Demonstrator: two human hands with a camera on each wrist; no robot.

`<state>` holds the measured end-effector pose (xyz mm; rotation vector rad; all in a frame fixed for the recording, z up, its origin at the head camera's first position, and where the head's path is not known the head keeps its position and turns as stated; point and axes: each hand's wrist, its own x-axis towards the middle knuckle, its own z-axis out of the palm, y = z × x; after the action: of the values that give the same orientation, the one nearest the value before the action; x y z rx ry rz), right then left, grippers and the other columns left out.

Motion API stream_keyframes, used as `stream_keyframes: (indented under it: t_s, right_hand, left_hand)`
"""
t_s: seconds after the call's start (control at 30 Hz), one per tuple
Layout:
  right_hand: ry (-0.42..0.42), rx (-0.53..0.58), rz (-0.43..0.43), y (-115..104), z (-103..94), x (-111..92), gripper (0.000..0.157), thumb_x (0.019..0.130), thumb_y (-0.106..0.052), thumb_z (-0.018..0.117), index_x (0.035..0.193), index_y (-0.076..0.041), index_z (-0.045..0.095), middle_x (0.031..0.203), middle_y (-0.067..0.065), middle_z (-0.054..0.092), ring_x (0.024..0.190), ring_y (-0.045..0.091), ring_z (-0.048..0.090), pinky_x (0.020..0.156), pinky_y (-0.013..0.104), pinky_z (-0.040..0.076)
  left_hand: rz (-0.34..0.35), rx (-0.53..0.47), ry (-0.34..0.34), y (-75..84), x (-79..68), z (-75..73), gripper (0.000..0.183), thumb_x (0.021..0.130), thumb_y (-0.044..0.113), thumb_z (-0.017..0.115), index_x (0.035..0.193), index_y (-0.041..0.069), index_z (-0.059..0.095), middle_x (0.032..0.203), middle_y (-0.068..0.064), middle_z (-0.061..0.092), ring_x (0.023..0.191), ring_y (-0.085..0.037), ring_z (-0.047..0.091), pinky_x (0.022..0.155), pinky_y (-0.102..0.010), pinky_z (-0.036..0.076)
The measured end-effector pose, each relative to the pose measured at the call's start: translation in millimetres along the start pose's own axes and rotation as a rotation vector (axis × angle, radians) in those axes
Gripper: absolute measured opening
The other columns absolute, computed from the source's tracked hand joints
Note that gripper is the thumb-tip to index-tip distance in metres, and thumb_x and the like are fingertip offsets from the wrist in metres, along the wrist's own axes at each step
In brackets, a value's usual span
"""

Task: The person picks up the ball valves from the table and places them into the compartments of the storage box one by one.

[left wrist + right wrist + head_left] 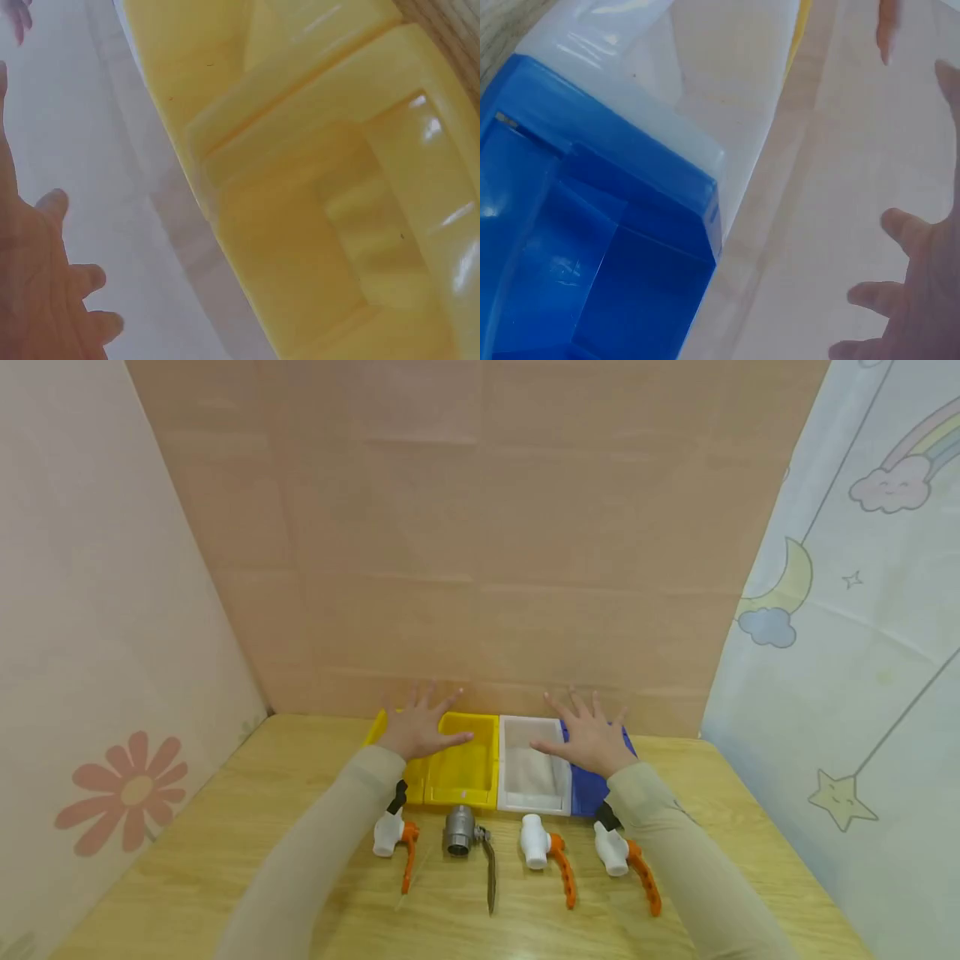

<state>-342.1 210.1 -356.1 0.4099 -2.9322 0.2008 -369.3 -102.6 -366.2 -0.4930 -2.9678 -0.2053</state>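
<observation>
My left hand (414, 731) hovers with fingers spread over the left one of two yellow bins (492, 764). Above the blue bin (588, 789) is my right hand (592, 743), its fingers also spread. Neither hand holds anything. A white bin (504, 772) stands between the yellow and blue ones. In front of the bins lie a white valve with an orange handle (387, 833), a metal ball valve (460, 831), and two more white valves, one in the middle (535, 843) and one at the right (613, 852). Both wrist views look into the bins, which hold nothing visible there.
The wooden table (330, 910) meets a brown covered back wall (480, 568). Patterned sheets hang at the left (90, 568) and right (885, 627). A black strap end (607, 816) hangs from the right wrist, close to the rightmost valve.
</observation>
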Motion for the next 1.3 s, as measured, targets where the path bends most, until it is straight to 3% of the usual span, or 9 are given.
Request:
stream_keyframes:
  t_s: [0.13,0.23,0.3,0.43,0.53,0.63,0.73,0.93,1.3]
  right_hand:
    - [0.005,-0.018,-0.005,1,0.0,-1,0.088,0.082,-0.078,0.047,0.151,-0.025,0.033,0.153,0.018,0.034,0.139,0.049,0.028,0.101,0.081,0.003]
    - [0.007,-0.001,-0.001,3,-0.5,-1,0.068,0.088,-0.064,0.055,0.135,-0.014,0.054,0.128,0.017,0.060,0.116,0.042,0.056,0.098,0.069,0.035]
    - [0.013,0.036,0.000,4,-1.1,-1,0.051,0.089,-0.054,0.059,0.117,-0.012,0.063,0.109,0.011,0.068,0.094,0.031,0.065,0.079,0.054,0.051]
    - [0.019,0.112,0.013,6,-1.8,-1,0.031,0.089,-0.045,0.063,0.094,-0.014,0.064,0.085,0.000,0.067,0.069,0.016,0.058,0.057,0.033,0.047]
    - [0.018,0.118,0.015,6,-2.9,-1,0.028,0.090,-0.043,0.063,0.092,-0.015,0.065,0.084,-0.001,0.068,0.068,0.014,0.058,0.056,0.031,0.047]
    - [0.007,0.120,0.028,4,-5.0,-1,0.029,0.090,-0.041,0.063,0.094,-0.013,0.066,0.084,0.001,0.068,0.067,0.015,0.058,0.057,0.032,0.048]
    - [-0.006,0.131,0.036,5,-6.2,-1,0.028,0.092,-0.038,0.063,0.095,-0.011,0.066,0.084,0.003,0.068,0.067,0.016,0.058,0.058,0.032,0.049]
    - [-0.104,0.174,0.059,11,-4.7,-7,0.026,0.093,-0.034,0.062,0.094,-0.008,0.066,0.082,0.002,0.065,0.070,0.016,0.057,0.064,0.032,0.050]
    - [-0.411,0.277,0.157,15,-7.8,-36,0.031,0.096,-0.034,0.058,0.094,-0.003,0.063,0.076,0.008,0.067,0.062,0.023,0.064,0.058,0.034,0.055]
  left_hand:
    - [0.013,-0.036,-0.046,-0.2,-0.5,-4.9,0.077,0.090,0.070,0.045,0.153,0.032,0.024,0.161,-0.014,0.016,0.143,-0.044,0.024,0.106,-0.074,0.020]
    - [0.043,-0.072,-0.073,0.0,-0.8,-12.5,0.059,0.095,0.046,0.057,0.143,0.014,0.047,0.145,-0.016,0.047,0.127,-0.037,0.050,0.099,-0.057,0.045]
    - [0.055,-0.080,-0.079,0.8,-1.5,-18.2,0.045,0.094,0.037,0.062,0.126,0.007,0.062,0.126,-0.012,0.063,0.108,-0.028,0.063,0.091,-0.044,0.052]
    - [0.027,-0.121,-0.150,2.3,-2.3,-27.1,0.028,0.093,0.033,0.063,0.084,0.007,0.068,0.072,0.002,0.060,0.062,-0.013,0.054,0.060,-0.028,0.048]
    - [-0.020,-0.166,-0.223,1.9,-3.4,-32.8,0.035,0.094,0.033,0.062,0.071,0.007,0.061,0.057,0.002,0.041,0.051,-0.016,0.047,0.049,-0.024,0.037]
    - [-0.059,-0.192,-0.259,0.7,-5.6,-37.4,0.031,0.094,0.035,0.062,0.084,0.005,0.065,0.066,0.000,0.054,0.060,-0.023,0.062,0.050,-0.025,0.045]
    - [-0.066,-0.206,-0.276,-0.4,-7.9,-40.3,0.034,0.095,0.036,0.061,0.104,0.004,0.068,0.094,-0.007,0.067,0.073,-0.028,0.068,0.057,-0.028,0.051]
    - [-0.052,-0.251,-0.300,-3.2,-11.1,-41.6,0.043,0.096,0.035,0.060,0.123,0.001,0.062,0.124,-0.016,0.062,0.076,-0.028,0.067,0.066,-0.032,0.055]
    - [-0.048,-0.281,-0.314,-12.8,-11.3,-42.8,0.040,0.097,0.034,0.057,0.123,0.003,0.062,0.113,-0.011,0.065,0.075,-0.025,0.062,0.062,-0.029,0.050]
